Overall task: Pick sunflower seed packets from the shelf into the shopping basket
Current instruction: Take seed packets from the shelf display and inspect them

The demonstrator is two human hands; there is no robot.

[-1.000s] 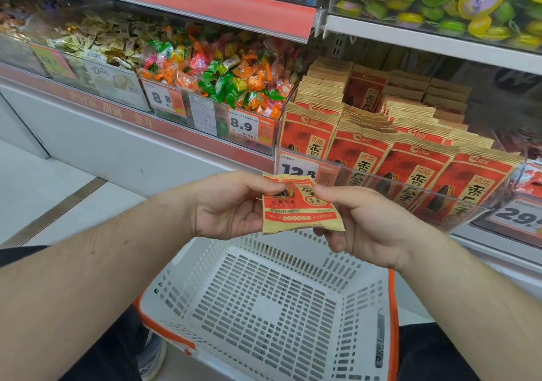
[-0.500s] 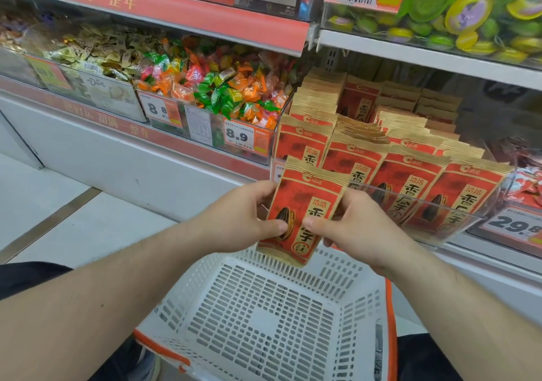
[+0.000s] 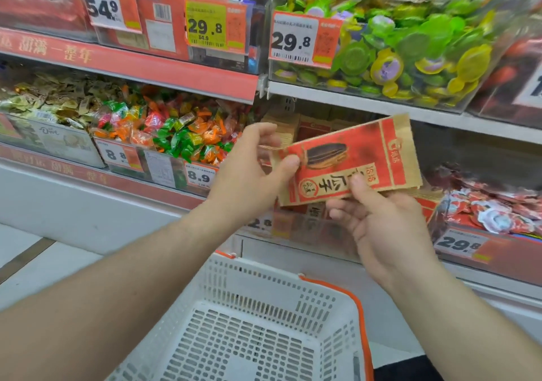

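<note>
Head view: you hold one sunflower seed packet (image 3: 346,160) in both hands, in the air in front of the shelf (image 3: 337,99) and above the far rim of the shopping basket (image 3: 264,307). The packet is turned sideways, its long axis running left to right with the right end tilted a little upward; its red printed face with the dark seed picture looks toward the camera.

Your left hand (image 3: 252,172) pinches the packet's left end, thumb on the printed face and fingers (image 3: 264,131) curled loosely behind the edge. Your right hand (image 3: 381,228) is below the packet's lower edge, thumb pressed onto the printed face near the middle, the other fingers curled underneath; whether they touch the back of the packet cannot be told.

Relative to the packet:
- Basket: below and nearer to you, white perforated plastic with an orange rim; no packet shows on the part of its floor in view.
- More seed packets (image 3: 308,128): directly behind, on the lower shelf level, blurred and partly hidden by your hands.
- Wrapped candies (image 3: 176,134): left, in a clear bin with an 8.9 price tag (image 3: 199,175).
- Green and yellow sweets (image 3: 410,46): above, in a clear bin on the upper shelf level, with a 29.8 tag (image 3: 293,40).
- Red and white wrapped items (image 3: 492,207): right, behind another 29.8 tag.
</note>
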